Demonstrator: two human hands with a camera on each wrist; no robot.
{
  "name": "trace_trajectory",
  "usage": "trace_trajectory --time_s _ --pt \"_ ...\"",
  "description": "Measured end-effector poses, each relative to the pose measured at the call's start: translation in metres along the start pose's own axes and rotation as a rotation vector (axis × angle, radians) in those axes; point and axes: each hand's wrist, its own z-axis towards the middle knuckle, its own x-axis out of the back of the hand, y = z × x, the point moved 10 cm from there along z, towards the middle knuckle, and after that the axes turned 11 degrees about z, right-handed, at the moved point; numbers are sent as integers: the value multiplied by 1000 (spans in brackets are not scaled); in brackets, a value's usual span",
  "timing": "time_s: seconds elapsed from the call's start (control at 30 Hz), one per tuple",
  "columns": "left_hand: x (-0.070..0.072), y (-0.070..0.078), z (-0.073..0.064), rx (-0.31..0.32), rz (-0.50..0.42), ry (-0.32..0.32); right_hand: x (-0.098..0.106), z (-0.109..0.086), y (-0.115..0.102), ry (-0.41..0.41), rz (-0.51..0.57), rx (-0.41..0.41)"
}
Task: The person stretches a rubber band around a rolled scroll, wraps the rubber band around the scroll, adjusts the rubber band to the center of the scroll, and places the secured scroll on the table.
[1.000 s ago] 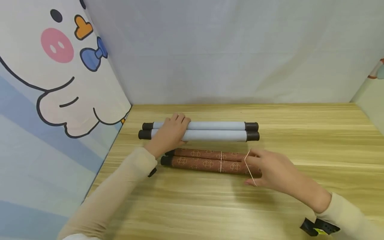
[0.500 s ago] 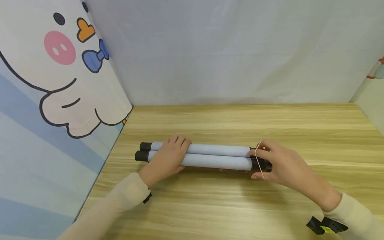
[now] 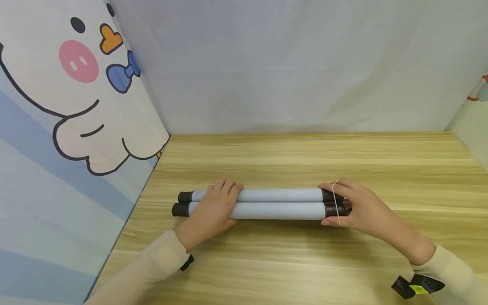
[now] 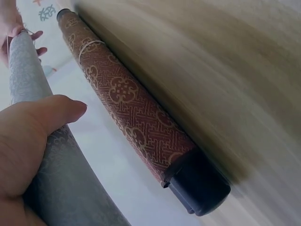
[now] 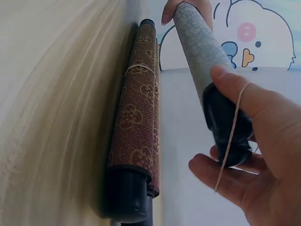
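Observation:
Two pale blue rolled scrolls (image 3: 282, 210) with dark end knobs lie side by side, raised off the table. My left hand (image 3: 215, 207) grips both near their left end, its thumb on the near side. A thin rubber band (image 3: 335, 203) is looped over the spread thumb and fingers of my right hand (image 3: 362, 207). That hand surrounds the dark right ends, with the stretched band around them. Below the pale pair, a pair of brown patterned scrolls (image 5: 134, 113) rests on the table, tied with another band (image 4: 89, 45). In the head view the pale pair mostly covers them.
The wooden table (image 3: 267, 271) extends around the scrolls. A pale cloth wall (image 3: 282, 76) rises behind it, and a cartoon-printed sheet (image 3: 45, 140) hangs on the left. A dark wrist device (image 3: 417, 286) sits by the right cuff.
My left hand has brought the pale scrolls nearer, over the brown pair, then slightly lower. My right hand has moved a little right, and the band now spans the pale scrolls' dark ends.

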Motion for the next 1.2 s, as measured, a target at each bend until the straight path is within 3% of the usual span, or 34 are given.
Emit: trace_trajectory --time_s 0.33,0.57,0.73,0.87,0.97,1.2 --pt "3 4 -4 23 -50 7 -6 -6 12 81 329 -106" --pt "5 8 -5 10 -2 16 -20 -13 25 76 601 -303" --pt "5 11 -7 -7 50 40 -25 -17 31 105 722 -398" --pt "5 15 -9 -24 79 66 -19 -17 34 191 727 -381" --pt "5 16 -11 -31 96 74 -12 -16 35 252 673 -347" --pt "3 17 -14 -33 110 87 -4 -15 32 261 547 -353"
